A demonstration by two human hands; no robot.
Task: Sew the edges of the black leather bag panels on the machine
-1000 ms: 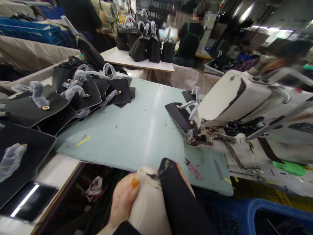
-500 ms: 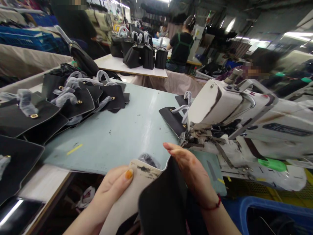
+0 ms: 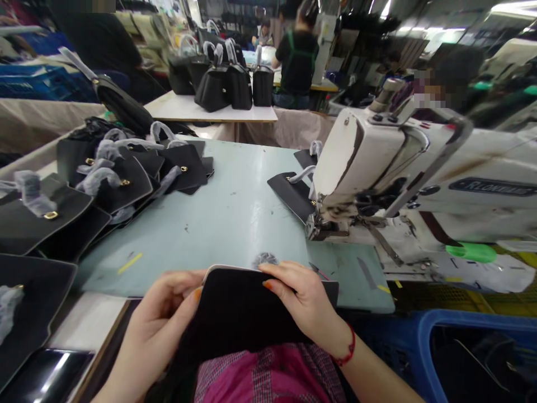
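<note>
A black bag panel (image 3: 243,313) with a pale edge is held up in front of my body. My left hand (image 3: 172,305) pinches its left corner between thumb and fingers. Along the top edge, my right hand (image 3: 304,296) grips the panel, thumb on the near face and fingers over the rim. Just behind that rim a bit of plastic-wrapped handle (image 3: 265,259) shows; most of it is hidden. To the right stands a white industrial sewing machine (image 3: 339,157), its stitching head apart from the panel. Another black bag piece (image 3: 289,193) lies beside the head.
Black bag pieces (image 3: 121,179) with wrapped handles are heaped on the left of the pale green table (image 3: 235,218). A blue bin (image 3: 423,341) stands at lower right. Finished-looking black bags (image 3: 218,87) sit on a white table behind. A person in a dark top (image 3: 296,61) stands farther back.
The panel has turned from showing its pale inside to showing its black face. My right hand has gone from spread beside it to gripping its top edge.
</note>
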